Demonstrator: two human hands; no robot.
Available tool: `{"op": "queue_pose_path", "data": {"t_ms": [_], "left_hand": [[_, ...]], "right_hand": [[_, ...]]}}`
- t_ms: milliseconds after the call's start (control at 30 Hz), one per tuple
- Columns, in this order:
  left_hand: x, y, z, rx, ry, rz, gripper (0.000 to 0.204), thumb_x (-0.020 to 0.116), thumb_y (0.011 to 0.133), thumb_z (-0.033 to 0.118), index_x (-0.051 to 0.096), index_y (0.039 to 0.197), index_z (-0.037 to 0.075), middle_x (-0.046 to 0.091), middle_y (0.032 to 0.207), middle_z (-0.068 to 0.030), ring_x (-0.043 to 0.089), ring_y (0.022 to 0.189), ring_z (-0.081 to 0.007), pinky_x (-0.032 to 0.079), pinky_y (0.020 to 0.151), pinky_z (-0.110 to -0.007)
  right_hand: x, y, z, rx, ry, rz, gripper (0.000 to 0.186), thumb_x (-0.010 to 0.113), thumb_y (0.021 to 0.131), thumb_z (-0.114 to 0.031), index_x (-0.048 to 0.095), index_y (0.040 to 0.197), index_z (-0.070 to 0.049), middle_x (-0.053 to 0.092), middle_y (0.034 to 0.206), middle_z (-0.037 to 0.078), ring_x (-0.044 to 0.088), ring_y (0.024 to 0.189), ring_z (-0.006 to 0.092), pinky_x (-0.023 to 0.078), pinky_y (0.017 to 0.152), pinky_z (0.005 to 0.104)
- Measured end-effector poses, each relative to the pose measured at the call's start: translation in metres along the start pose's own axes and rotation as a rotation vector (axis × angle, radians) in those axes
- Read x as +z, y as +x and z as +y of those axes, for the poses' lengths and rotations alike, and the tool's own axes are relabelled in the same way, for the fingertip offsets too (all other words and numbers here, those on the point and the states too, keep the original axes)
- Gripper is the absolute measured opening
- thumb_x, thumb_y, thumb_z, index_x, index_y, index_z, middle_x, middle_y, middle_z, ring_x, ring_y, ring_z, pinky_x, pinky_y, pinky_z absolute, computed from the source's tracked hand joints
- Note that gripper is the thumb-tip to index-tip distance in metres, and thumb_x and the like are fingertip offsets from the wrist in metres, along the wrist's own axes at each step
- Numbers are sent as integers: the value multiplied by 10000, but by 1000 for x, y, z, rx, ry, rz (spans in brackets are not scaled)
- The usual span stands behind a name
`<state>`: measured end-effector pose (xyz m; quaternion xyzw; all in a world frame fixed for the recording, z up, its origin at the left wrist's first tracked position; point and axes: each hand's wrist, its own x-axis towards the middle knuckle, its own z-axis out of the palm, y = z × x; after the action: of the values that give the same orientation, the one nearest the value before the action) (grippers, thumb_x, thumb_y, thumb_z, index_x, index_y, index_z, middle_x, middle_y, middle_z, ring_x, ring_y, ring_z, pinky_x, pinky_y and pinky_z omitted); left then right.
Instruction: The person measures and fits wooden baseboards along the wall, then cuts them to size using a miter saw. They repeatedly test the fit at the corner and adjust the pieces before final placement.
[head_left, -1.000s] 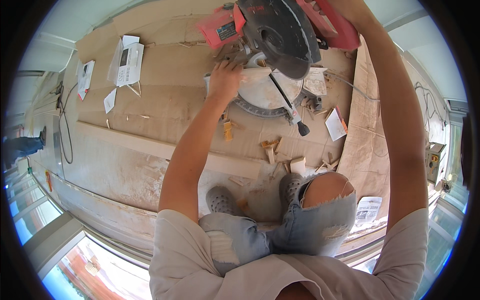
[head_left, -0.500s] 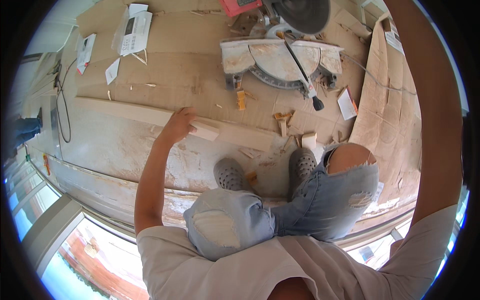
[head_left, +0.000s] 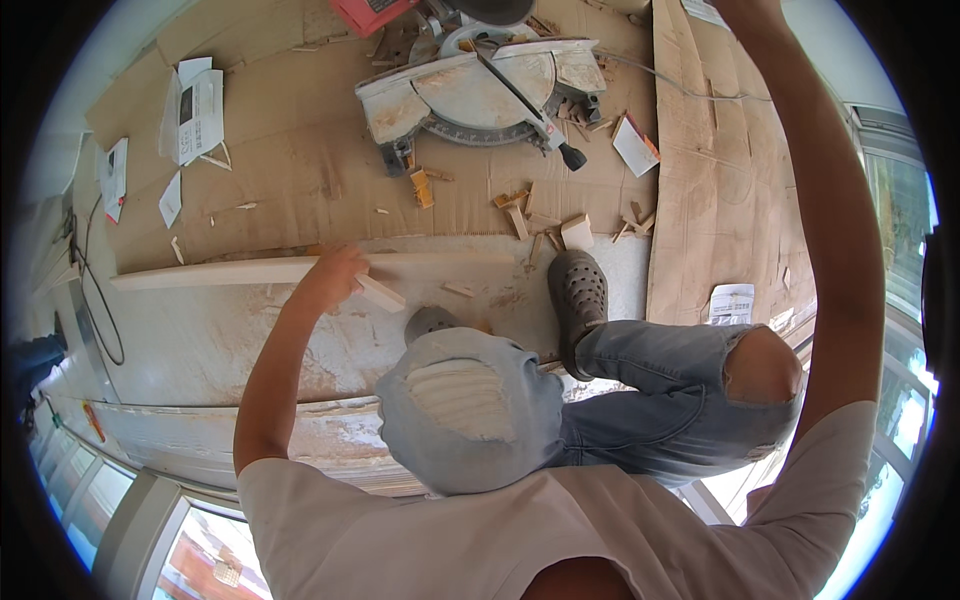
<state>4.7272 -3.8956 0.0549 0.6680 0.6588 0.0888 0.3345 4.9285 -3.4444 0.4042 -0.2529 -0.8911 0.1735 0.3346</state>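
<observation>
My left hand (head_left: pixel 335 275) is closed on a short pale wood block (head_left: pixel 382 292), just above a long pale wooden board (head_left: pixel 210 271) lying along the cardboard's near edge. My right arm reaches to the top edge, where my right hand (head_left: pixel 750 10) is cut off and its fingers are unclear. Beyond my left hand stands a miter saw (head_left: pixel 480 85), with a dusty round table, a black locking handle, and a red and black upper part partly out of frame.
Cardboard sheets (head_left: pixel 300 170) cover the floor, with wood offcuts (head_left: pixel 577 232), yellow pieces (head_left: pixel 420 188) and white packets (head_left: pixel 200 110). A cable (head_left: pixel 690 95) runs right of the saw. My feet (head_left: pixel 578 300) are below it. Another person's leg (head_left: pixel 35 355) is at the far left.
My left hand has left the saw and moved down and left with a wood block. The saw appears higher in the picture, and my right knee has shifted right.
</observation>
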Motion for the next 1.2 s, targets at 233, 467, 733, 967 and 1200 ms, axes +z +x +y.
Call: {"op": "queue_pose_path", "data": {"t_ms": [233,467,733,967,1200], "left_hand": [[-9,94,136,302,-109,197,268,798,654,144,648,871,99,578,1017,-81,570,1019,-312,437,920,-420],[-2,160,219,466,-98,320,259,766,726,206,660,933,92,581,1052,-121,591,1086,-314,467,962,-445],[-26,66,105,111,27,314,267,770,714,139,678,962,103,584,1043,-104,582,1045,-308,466,929,-438],[-7,144,204,157,-56,398,296,806,681,132,615,898,67,580,1099,-120,565,1095,-329,453,950,-450],[-57,130,253,-167,-363,428,241,762,769,51,623,965,32,626,1143,-115,592,1094,-320,470,953,-415]], "right_hand": [[-44,-208,13,-235,-251,-857,292,749,860,-189,677,1099,-37,701,1028,102,674,895,271,568,767,376],[-23,-271,70,-98,-476,-1343,426,759,823,-229,598,1171,-44,680,972,99,670,979,291,549,793,422],[-119,-262,222,158,-721,-1393,252,717,805,-194,650,1031,-106,711,875,126,696,874,321,534,779,444],[12,-226,176,-286,-77,-1400,282,735,826,-355,647,892,-95,670,776,112,676,765,345,527,688,458],[-1,-195,308,-544,0,-1218,270,716,867,-293,592,788,-67,622,733,122,644,694,357,512,607,462]]}}
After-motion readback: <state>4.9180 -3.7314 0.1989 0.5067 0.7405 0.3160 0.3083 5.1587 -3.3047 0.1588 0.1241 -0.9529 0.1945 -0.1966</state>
